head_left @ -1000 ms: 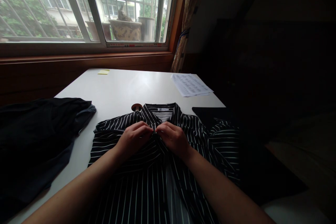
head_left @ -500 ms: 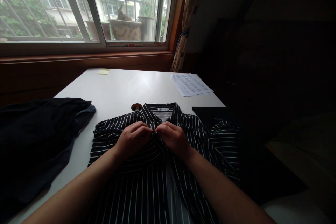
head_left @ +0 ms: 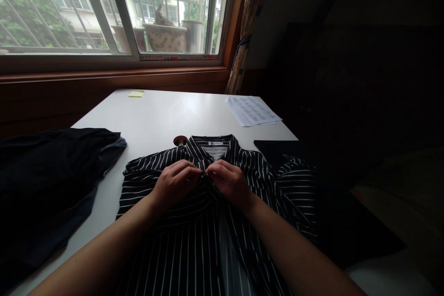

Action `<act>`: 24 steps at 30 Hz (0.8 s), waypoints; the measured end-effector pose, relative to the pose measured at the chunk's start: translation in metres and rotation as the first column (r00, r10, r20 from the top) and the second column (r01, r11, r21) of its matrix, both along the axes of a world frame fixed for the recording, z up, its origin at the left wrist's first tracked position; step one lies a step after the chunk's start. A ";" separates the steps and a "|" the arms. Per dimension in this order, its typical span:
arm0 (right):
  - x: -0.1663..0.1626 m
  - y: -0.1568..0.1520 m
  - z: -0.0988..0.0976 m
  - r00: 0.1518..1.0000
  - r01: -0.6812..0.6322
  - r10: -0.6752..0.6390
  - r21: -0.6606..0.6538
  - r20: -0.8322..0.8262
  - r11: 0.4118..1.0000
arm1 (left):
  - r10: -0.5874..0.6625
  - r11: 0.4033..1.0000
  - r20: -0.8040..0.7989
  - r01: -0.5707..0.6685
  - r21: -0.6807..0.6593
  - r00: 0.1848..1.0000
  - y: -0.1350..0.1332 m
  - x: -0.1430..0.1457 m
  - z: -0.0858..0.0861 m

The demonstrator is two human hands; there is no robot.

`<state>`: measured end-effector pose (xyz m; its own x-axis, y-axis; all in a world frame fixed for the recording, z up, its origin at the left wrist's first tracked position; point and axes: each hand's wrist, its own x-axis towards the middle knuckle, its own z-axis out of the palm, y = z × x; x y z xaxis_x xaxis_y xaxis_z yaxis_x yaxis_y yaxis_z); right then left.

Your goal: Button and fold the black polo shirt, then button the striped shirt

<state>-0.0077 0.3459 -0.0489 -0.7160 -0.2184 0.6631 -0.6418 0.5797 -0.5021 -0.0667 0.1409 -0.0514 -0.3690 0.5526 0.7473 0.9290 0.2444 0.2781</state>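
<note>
A black shirt with white stripes (head_left: 183, 249) lies front up on the white table, its collar toward the window. Just below the collar, my left hand (head_left: 178, 178) pinches the edge of the front opening. My right hand (head_left: 229, 180) pinches the opposite edge, its fingertips almost meeting those of the left. Any button between the fingertips is too small and hidden to make out. Lower down, the two front halves lie apart and the lighter inside shows between them.
Dark folded clothes (head_left: 45, 185) lie on the table's left side. Printed sheets (head_left: 253, 111) rest at the far right, a yellow sticky note (head_left: 136, 94) at the far left. A round hole (head_left: 180, 139) opens beside the collar. A dark flat piece (head_left: 360, 226) extends under the right sleeve.
</note>
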 end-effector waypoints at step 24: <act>-0.005 0.007 0.001 0.951 -0.001 0.049 -0.155 0.305 0.988 | -0.082 0.996 -0.030 0.081 -0.035 0.996 -0.002 -0.001 -0.001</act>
